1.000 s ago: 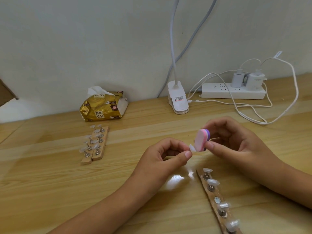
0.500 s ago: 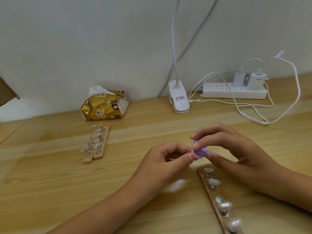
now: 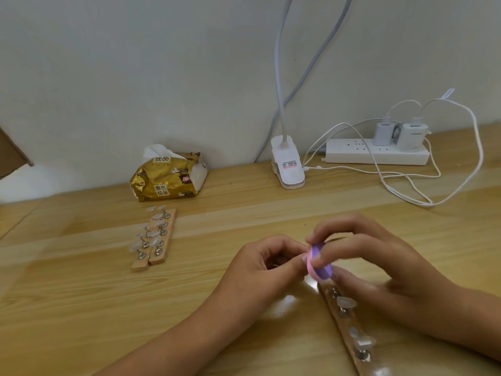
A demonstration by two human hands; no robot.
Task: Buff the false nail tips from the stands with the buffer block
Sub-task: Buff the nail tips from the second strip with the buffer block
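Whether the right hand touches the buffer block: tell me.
Touching. The head view shows the right hand pinching the buffer block, digits pressed on its upper edge and underside.

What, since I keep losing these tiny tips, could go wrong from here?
The left hand seems to pinch the tip only at its fingertips, hidden behind the buffer block; a hard stroke might flick it away. The block works right against those fingertips, so it could scuff skin. The right hand hovers just over the near stand, whose mounted tips it could knock loose.
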